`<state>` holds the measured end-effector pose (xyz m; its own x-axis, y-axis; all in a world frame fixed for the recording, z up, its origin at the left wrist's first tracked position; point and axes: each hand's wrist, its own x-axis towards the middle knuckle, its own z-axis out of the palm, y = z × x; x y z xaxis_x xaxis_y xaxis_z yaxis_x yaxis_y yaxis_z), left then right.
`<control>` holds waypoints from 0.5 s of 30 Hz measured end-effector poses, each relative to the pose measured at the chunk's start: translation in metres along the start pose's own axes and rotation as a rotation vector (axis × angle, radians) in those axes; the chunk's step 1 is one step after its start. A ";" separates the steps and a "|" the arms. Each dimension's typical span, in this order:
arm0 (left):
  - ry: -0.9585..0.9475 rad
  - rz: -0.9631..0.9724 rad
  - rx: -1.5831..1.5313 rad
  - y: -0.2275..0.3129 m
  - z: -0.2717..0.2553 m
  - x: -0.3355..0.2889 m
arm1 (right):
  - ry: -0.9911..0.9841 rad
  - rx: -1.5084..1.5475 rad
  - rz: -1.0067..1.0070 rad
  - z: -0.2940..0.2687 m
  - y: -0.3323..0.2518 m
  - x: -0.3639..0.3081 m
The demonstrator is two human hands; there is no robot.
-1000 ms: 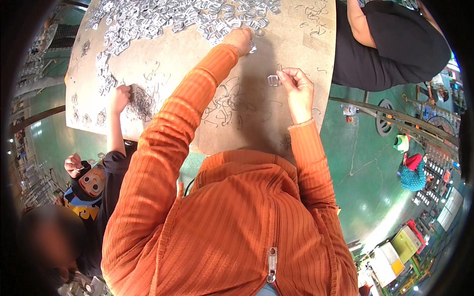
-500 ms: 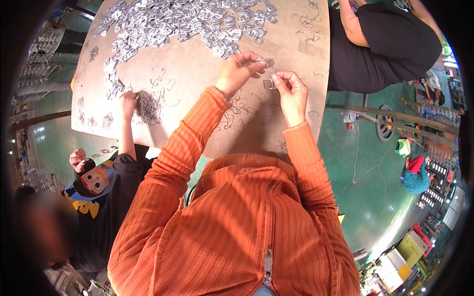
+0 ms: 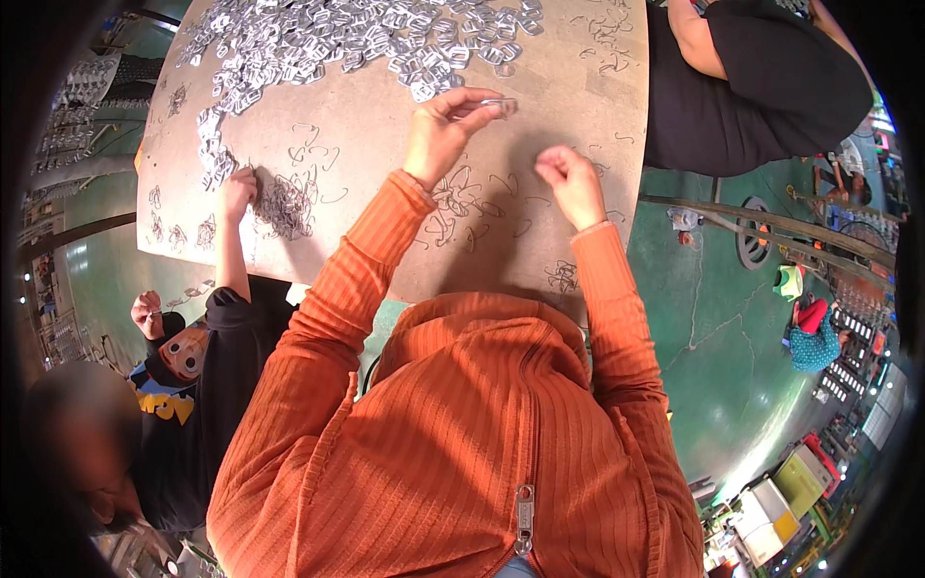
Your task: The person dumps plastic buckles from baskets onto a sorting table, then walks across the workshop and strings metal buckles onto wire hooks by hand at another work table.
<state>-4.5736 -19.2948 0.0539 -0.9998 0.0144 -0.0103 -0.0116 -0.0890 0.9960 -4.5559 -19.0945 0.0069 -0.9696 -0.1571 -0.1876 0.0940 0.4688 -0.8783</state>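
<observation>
My left hand [image 3: 445, 133] pinches a small silver metal buckle [image 3: 499, 105] between thumb and fingers, a little above the table. To its right, my right hand [image 3: 572, 185] is held with thumb and fingers closed together. Whether anything thin sits between those fingertips I cannot make out. Beyond my left hand spreads a large heap of silver buckles [image 3: 337, 39]. Thin bent wire hooks [image 3: 461, 200] lie scattered on the table between and below my hands.
The brown table [image 3: 568, 106] ends just in front of me. At left, a co-worker's hand [image 3: 236, 190] is beside a dark pile of wire pieces [image 3: 282, 207]. A person in black [image 3: 761, 87] is at the right edge. More wires [image 3: 607, 39] lie far right.
The buckle that was at my right hand's fingertips no longer shows there. My right hand has moved slightly down and away from my left hand, which keeps its buckle and has shifted left.
</observation>
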 end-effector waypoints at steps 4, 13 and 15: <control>0.068 -0.037 0.088 -0.001 -0.016 0.003 | -0.112 -0.541 -0.090 0.000 0.014 -0.013; 0.098 -0.110 0.082 -0.010 -0.033 -0.007 | -0.099 -0.977 -0.373 0.016 0.015 -0.014; 0.114 -0.100 0.097 -0.011 -0.032 -0.006 | -0.085 -0.990 -0.359 0.018 0.020 -0.016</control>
<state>-4.5674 -19.3259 0.0401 -0.9888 -0.0953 -0.1147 -0.1156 0.0038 0.9933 -4.5341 -19.0982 -0.0159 -0.8814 -0.4695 -0.0512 -0.4586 0.8767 -0.1451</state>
